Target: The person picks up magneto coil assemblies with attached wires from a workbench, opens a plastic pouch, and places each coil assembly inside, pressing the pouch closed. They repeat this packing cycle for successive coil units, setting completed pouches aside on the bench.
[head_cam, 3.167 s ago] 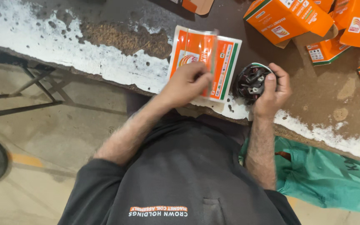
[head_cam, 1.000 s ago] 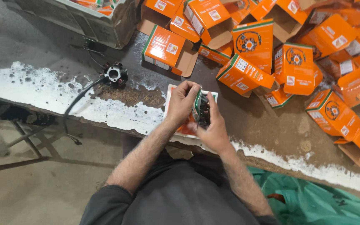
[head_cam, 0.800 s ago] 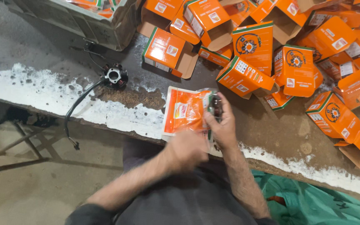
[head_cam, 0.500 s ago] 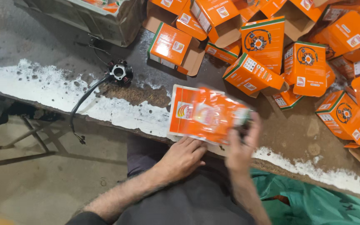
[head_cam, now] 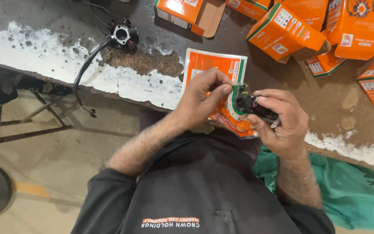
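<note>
At centre frame, the right hand [head_cam: 282, 123] grips a black coil part [head_cam: 249, 104] while the left hand [head_cam: 204, 97] pinches the mouth of an orange plastic pouch [head_cam: 213, 69] lying on the workbench [head_cam: 66, 26]. The part's jagged edges could snag or tear the thin pouch, and the pinch may slip near the bench edge.

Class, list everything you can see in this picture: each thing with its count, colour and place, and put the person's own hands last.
Plastic pouch: one, orange and white, bench edge, under the hands.
Coil part: one, black, between both hands.
Second coil part: one, black, with cable hanging over the bench edge, upper left.
Boxes: several, orange, upper right.
Cloth: one, green, lower right.
Left hand: pinches the pouch.
Right hand: grips the coil part.
</note>
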A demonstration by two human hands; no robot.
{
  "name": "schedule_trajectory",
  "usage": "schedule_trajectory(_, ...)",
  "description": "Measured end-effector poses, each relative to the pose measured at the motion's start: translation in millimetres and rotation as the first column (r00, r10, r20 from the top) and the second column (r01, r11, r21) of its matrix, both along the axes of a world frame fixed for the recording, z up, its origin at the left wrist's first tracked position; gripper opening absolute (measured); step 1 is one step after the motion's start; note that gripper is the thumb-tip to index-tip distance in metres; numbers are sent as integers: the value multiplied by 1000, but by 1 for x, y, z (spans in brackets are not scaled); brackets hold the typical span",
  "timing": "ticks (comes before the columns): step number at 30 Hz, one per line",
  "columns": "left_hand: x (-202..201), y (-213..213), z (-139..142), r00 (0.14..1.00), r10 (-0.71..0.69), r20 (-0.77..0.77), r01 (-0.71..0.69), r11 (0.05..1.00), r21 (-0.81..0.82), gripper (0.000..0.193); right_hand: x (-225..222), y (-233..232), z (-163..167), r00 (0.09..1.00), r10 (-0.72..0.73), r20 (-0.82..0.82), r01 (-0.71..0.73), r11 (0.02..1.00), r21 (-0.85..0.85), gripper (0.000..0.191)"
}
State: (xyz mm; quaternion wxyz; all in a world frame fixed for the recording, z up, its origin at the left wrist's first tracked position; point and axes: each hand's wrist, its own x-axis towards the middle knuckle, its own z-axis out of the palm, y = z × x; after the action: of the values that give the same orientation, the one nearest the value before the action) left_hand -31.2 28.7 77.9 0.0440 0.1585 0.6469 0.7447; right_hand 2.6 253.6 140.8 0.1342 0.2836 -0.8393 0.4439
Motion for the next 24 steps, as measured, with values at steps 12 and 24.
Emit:
schedule_trajectory(12, 40, 14, 14, 994, 54, 92, -68, 987, 148, 3, -15, -15, 50, 952, 254, 173, -292, 921, 258, 33)
schedule_trajectory(24, 29, -1, -8, 937, 312, 160, -344, 903, 257, 8, -11, -10, 8, 997, 73, 25, -75, 993, 95, 14)
